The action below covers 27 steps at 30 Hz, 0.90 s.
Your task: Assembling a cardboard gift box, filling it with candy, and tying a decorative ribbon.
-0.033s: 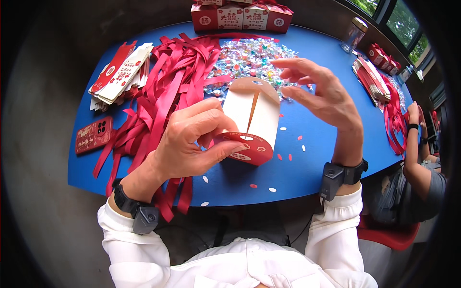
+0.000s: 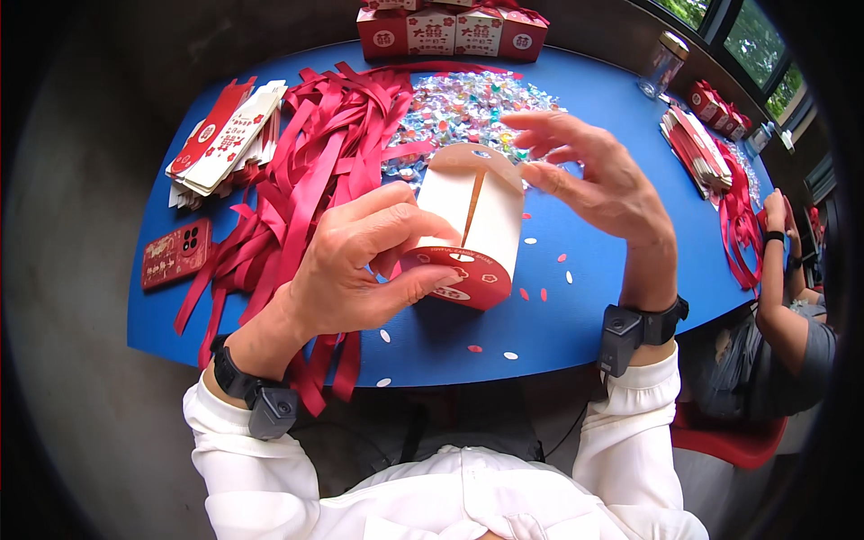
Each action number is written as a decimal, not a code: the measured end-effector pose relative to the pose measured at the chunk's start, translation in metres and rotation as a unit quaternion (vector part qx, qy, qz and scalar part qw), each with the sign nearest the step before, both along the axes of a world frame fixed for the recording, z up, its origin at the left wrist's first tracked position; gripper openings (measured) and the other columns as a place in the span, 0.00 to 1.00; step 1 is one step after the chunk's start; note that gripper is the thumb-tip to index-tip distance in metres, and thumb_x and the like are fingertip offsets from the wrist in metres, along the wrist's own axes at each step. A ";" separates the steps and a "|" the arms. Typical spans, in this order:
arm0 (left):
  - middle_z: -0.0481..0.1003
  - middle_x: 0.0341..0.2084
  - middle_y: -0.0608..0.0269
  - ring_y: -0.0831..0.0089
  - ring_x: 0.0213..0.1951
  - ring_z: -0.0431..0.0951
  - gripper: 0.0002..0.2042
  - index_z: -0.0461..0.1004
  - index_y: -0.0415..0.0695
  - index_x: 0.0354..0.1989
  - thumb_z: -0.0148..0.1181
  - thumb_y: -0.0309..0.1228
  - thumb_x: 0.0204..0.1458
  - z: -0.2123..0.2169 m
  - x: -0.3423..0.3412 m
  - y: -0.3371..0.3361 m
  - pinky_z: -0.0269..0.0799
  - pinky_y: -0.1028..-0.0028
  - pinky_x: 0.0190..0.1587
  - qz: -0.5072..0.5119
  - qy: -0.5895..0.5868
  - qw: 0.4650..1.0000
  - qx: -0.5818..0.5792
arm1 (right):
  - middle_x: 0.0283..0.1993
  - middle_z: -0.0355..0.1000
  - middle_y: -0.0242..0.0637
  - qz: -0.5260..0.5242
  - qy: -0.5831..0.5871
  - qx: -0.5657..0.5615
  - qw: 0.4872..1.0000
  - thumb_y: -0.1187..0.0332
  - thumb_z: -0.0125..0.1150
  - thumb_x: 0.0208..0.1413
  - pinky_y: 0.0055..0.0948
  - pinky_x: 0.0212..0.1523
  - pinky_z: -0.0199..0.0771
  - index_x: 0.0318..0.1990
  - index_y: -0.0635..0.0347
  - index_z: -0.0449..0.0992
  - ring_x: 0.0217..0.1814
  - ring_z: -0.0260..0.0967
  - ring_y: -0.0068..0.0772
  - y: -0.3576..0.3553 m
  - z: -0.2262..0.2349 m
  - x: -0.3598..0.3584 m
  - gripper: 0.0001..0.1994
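Observation:
A red and white paper candy box (image 2: 495,229) stands near the middle of the blue table, its two white top panels folded inward with a narrow slit between them. My left hand (image 2: 369,256) pinches the rounded red near flap, thumb outside and fingers behind it. The far flap (image 2: 477,160) rises at the back, with a small slot in it. Beside that flap my right hand (image 2: 594,180) hovers with fingers apart and nothing in them; whether its thumb touches the flap I cannot tell. Behind the box lies a heap of wrapped candies (image 2: 477,103).
Red ribbons (image 2: 315,153) spread left of the box. Flat folded cartons (image 2: 229,135) and a red phone (image 2: 177,255) lie further left. Finished boxes (image 2: 454,34) line the back edge. A glass jar (image 2: 663,65) stands far right; another person (image 2: 778,333) sits at the right.
My right hand has shifted slightly left, bringing its thumb closer to the box's far flap. The left hand keeps its pinch on the near flap.

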<state>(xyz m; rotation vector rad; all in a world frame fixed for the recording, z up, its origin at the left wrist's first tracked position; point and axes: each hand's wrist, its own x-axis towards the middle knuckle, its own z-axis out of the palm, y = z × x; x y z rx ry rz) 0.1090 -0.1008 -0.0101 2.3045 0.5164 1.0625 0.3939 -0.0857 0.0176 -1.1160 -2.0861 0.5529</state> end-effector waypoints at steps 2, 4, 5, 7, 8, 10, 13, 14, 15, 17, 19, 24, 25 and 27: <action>0.72 0.28 0.64 0.79 0.26 0.70 0.16 0.81 0.40 0.42 0.75 0.27 0.43 -0.002 0.001 0.001 0.61 0.78 0.24 0.009 0.002 1.000 -0.004 | 0.52 0.76 0.41 0.013 0.007 -0.039 0.999 0.62 0.63 0.63 0.33 0.52 0.77 0.61 0.59 0.73 0.53 0.74 0.29 -0.001 -0.003 -0.012 0.21; 0.71 0.27 0.64 0.77 0.26 0.70 0.21 0.81 0.40 0.50 0.75 0.27 0.44 -0.010 0.000 0.005 0.62 0.77 0.25 -0.004 -0.012 0.999 0.034 | 0.46 0.79 0.44 0.066 0.033 -0.041 0.996 0.59 0.64 0.61 0.33 0.46 0.79 0.57 0.60 0.75 0.47 0.78 0.37 -0.002 -0.012 -0.029 0.21; 0.71 0.27 0.64 0.77 0.26 0.70 0.21 0.81 0.40 0.50 0.75 0.27 0.44 -0.010 -0.001 0.005 0.62 0.77 0.25 -0.002 -0.012 0.999 0.034 | 0.46 0.79 0.44 0.068 0.033 -0.041 0.996 0.59 0.64 0.61 0.33 0.46 0.79 0.57 0.60 0.75 0.47 0.78 0.37 -0.004 -0.015 -0.037 0.21; 0.70 0.27 0.64 0.76 0.26 0.69 0.20 0.81 0.40 0.49 0.74 0.28 0.44 -0.010 0.000 0.004 0.63 0.75 0.25 0.002 -0.002 1.000 0.030 | 0.45 0.80 0.43 0.046 0.060 -0.110 0.991 0.59 0.64 0.61 0.31 0.47 0.79 0.56 0.60 0.76 0.46 0.79 0.38 -0.007 -0.021 -0.045 0.20; 0.70 0.27 0.64 0.76 0.26 0.69 0.20 0.81 0.40 0.49 0.74 0.28 0.44 -0.008 -0.001 0.004 0.63 0.75 0.25 0.003 -0.003 1.000 0.030 | 0.45 0.80 0.43 0.046 0.059 -0.110 0.991 0.59 0.64 0.61 0.31 0.47 0.79 0.56 0.60 0.76 0.46 0.79 0.38 -0.005 -0.026 -0.046 0.20; 0.69 0.27 0.63 0.76 0.26 0.69 0.18 0.81 0.39 0.46 0.74 0.28 0.45 -0.005 -0.002 0.005 0.63 0.76 0.25 -0.011 0.036 0.998 0.055 | 0.45 0.81 0.42 0.039 0.074 -0.077 0.994 0.64 0.63 0.60 0.30 0.49 0.79 0.55 0.60 0.77 0.45 0.80 0.37 -0.002 -0.033 -0.047 0.18; 0.69 0.26 0.63 0.76 0.26 0.68 0.15 0.82 0.39 0.42 0.74 0.28 0.45 -0.006 -0.002 0.006 0.63 0.76 0.25 -0.028 0.036 0.997 0.064 | 0.47 0.81 0.42 0.068 0.138 -0.117 0.981 0.68 0.61 0.60 0.30 0.52 0.78 0.55 0.59 0.77 0.48 0.79 0.36 -0.003 -0.037 -0.053 0.17; 0.69 0.26 0.63 0.76 0.26 0.68 0.15 0.82 0.39 0.42 0.74 0.28 0.45 -0.005 -0.002 0.005 0.63 0.76 0.25 -0.028 0.036 0.997 0.062 | 0.47 0.81 0.42 0.068 0.139 -0.119 0.981 0.68 0.61 0.60 0.30 0.52 0.78 0.55 0.59 0.77 0.48 0.79 0.36 -0.002 -0.037 -0.053 0.17; 0.69 0.26 0.63 0.77 0.25 0.69 0.14 0.81 0.39 0.41 0.74 0.29 0.46 -0.002 0.000 0.002 0.63 0.76 0.25 -0.005 0.035 0.998 0.043 | 0.47 0.80 0.41 0.072 0.124 -0.108 0.984 0.70 0.59 0.60 0.30 0.52 0.78 0.56 0.59 0.77 0.49 0.79 0.35 -0.002 -0.036 -0.053 0.16; 0.69 0.26 0.63 0.77 0.25 0.69 0.14 0.80 0.39 0.39 0.74 0.29 0.46 -0.003 0.003 -0.001 0.63 0.77 0.25 0.016 0.032 0.999 0.023 | 0.48 0.80 0.41 0.073 0.109 -0.097 0.987 0.72 0.58 0.60 0.30 0.53 0.77 0.56 0.58 0.77 0.50 0.79 0.35 -0.003 -0.033 -0.050 0.16; 0.68 0.24 0.64 0.77 0.20 0.66 0.14 0.79 0.40 0.41 0.74 0.27 0.46 -0.007 0.004 -0.001 0.62 0.74 0.22 0.053 0.012 0.998 0.019 | 0.48 0.80 0.41 0.087 0.132 -0.131 0.979 0.71 0.57 0.62 0.31 0.52 0.77 0.57 0.58 0.76 0.50 0.78 0.33 -0.002 -0.032 -0.050 0.16; 0.67 0.21 0.65 0.80 0.18 0.62 0.13 0.77 0.40 0.40 0.73 0.26 0.47 -0.011 0.008 0.000 0.58 0.76 0.21 0.043 -0.026 0.998 0.030 | 0.50 0.78 0.39 0.117 0.136 -0.093 0.979 0.64 0.57 0.67 0.29 0.53 0.75 0.60 0.59 0.74 0.51 0.74 0.29 0.005 -0.039 -0.050 0.17; 0.67 0.20 0.66 0.80 0.18 0.62 0.12 0.77 0.39 0.40 0.72 0.26 0.48 -0.011 0.008 0.000 0.57 0.76 0.20 0.044 -0.035 0.998 0.034 | 0.46 0.79 0.42 0.124 0.145 -0.052 0.980 0.64 0.58 0.66 0.32 0.50 0.76 0.60 0.58 0.73 0.48 0.77 0.33 0.006 -0.040 -0.051 0.18; 0.67 0.20 0.66 0.81 0.17 0.62 0.11 0.76 0.40 0.40 0.71 0.24 0.49 -0.012 0.009 -0.003 0.57 0.76 0.20 0.067 -0.041 0.997 0.006 | 0.49 0.78 0.44 0.115 0.133 -0.071 0.982 0.61 0.59 0.65 0.33 0.51 0.76 0.62 0.58 0.72 0.50 0.76 0.36 0.001 -0.035 -0.049 0.21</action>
